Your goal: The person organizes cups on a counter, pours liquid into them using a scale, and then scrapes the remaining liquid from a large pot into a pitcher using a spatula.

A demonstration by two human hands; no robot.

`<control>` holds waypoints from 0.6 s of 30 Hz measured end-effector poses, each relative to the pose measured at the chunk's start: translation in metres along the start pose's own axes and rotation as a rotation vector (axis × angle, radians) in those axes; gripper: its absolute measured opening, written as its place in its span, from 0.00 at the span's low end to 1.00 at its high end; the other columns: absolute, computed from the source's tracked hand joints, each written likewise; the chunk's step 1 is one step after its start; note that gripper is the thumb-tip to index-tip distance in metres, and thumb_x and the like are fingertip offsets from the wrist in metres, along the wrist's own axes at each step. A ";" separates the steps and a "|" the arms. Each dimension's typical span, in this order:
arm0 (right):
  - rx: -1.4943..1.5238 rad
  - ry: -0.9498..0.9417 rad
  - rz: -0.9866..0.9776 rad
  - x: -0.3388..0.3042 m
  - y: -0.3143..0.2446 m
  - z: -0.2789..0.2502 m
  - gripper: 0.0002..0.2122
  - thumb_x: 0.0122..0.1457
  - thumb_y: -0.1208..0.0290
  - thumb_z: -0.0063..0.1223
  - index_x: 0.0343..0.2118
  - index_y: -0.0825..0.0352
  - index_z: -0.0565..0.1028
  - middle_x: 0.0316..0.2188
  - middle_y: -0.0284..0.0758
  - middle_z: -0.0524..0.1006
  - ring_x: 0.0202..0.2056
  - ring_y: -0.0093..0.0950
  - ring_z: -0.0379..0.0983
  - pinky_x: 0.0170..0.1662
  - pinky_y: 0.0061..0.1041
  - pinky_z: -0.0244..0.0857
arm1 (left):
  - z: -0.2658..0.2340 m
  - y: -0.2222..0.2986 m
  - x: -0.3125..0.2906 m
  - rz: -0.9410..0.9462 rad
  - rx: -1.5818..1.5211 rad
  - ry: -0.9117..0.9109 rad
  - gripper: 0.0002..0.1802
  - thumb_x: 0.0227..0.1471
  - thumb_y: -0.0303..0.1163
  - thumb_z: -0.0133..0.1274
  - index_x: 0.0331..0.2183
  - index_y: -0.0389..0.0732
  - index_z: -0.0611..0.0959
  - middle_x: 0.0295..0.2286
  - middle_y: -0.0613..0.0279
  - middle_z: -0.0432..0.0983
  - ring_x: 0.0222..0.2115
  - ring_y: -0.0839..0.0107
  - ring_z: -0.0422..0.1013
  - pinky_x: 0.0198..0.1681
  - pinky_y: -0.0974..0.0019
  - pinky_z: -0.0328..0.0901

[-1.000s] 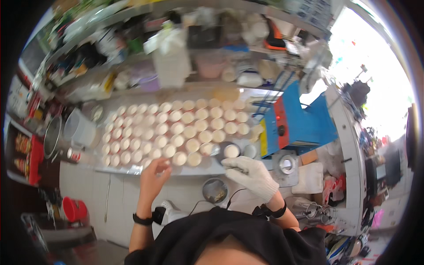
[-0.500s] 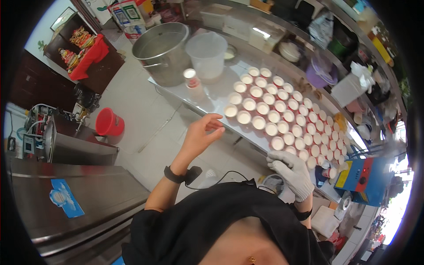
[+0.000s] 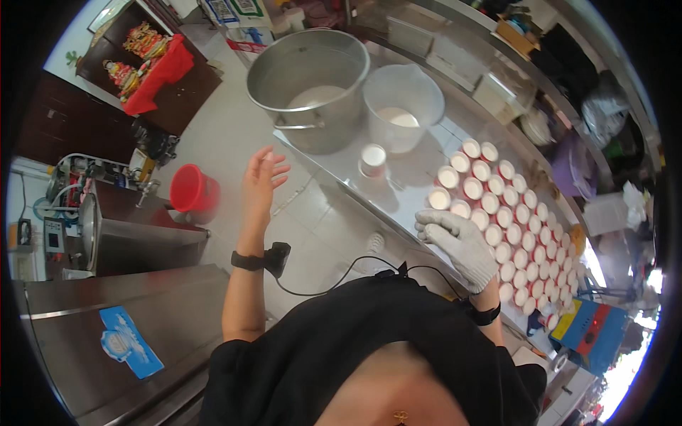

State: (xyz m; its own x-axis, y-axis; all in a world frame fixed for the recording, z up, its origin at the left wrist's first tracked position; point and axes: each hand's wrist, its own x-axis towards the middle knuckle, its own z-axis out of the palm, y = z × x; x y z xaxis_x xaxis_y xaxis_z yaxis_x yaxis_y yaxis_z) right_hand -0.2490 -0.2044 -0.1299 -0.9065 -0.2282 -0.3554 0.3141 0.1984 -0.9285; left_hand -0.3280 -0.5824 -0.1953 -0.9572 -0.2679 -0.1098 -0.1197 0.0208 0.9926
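My left hand (image 3: 264,177) is bare and held up over the floor, left of the table. Its fingers are spread and it holds nothing. A white knitted glove covers my right hand (image 3: 458,241), which hovers at the table's front edge beside the nearest cups. Its fingers are loosely stretched, and no object shows in them. Rows of small red-sided cups (image 3: 503,216) with white tops fill the right of the steel table (image 3: 398,192). Apart from them stands a white-topped cup (image 3: 373,157), in front of a translucent plastic jug (image 3: 419,89) with white contents at the bottom.
A big metal pot (image 3: 302,124) with white contents stands at the table's left end. A red bucket (image 3: 193,190) is on the floor. Steel cabinets (image 3: 64,319) flank me on the left. A blue machine (image 3: 593,334) stands beyond the cups. A black cable (image 3: 320,292) crosses my front.
My left hand has moved left and up, away from the table's edge, and its fingers have spread. My view has shifted, so the table and cups appear farther right. The gloved hand stays near the cups.
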 end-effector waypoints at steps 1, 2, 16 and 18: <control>0.068 0.002 -0.009 0.016 -0.004 0.008 0.17 0.63 0.67 0.57 0.50 0.72 0.80 0.44 0.35 0.82 0.45 0.22 0.76 0.51 0.22 0.68 | -0.013 0.005 0.014 -0.038 -0.043 0.041 0.30 0.68 0.49 0.47 0.60 0.36 0.70 0.50 0.53 0.76 0.46 0.65 0.76 0.48 0.62 0.71; 0.011 -0.024 -0.009 0.033 -0.015 0.011 0.17 0.62 0.67 0.57 0.51 0.71 0.80 0.44 0.35 0.82 0.45 0.21 0.76 0.52 0.23 0.68 | -0.029 0.002 0.032 -0.070 -0.088 0.054 0.31 0.68 0.50 0.46 0.60 0.36 0.69 0.51 0.52 0.74 0.47 0.64 0.75 0.49 0.61 0.71; -0.708 0.047 -0.505 0.256 -0.161 0.217 0.21 0.58 0.65 0.56 0.54 0.65 0.74 0.50 0.42 0.77 0.47 0.41 0.75 0.51 0.33 0.70 | -0.090 -0.197 0.273 -0.781 -0.281 -0.225 0.37 0.65 0.55 0.47 0.64 0.38 0.65 0.55 0.46 0.68 0.51 0.55 0.72 0.50 0.52 0.70; -0.822 0.086 -0.449 0.285 -0.167 0.242 0.22 0.57 0.65 0.57 0.55 0.64 0.73 0.51 0.42 0.76 0.51 0.41 0.74 0.52 0.34 0.70 | -0.097 -0.190 0.288 -0.628 -0.249 -0.423 0.36 0.64 0.52 0.48 0.63 0.39 0.66 0.54 0.48 0.70 0.49 0.57 0.73 0.50 0.55 0.70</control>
State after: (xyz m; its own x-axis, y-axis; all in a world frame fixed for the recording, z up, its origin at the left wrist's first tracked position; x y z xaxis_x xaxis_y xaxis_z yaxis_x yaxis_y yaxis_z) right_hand -0.4915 -0.5329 -0.1017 -0.9224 -0.3819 0.0576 -0.3383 0.7271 -0.5974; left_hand -0.5555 -0.7568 -0.4102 -0.7550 0.2317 -0.6134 -0.6555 -0.2421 0.7154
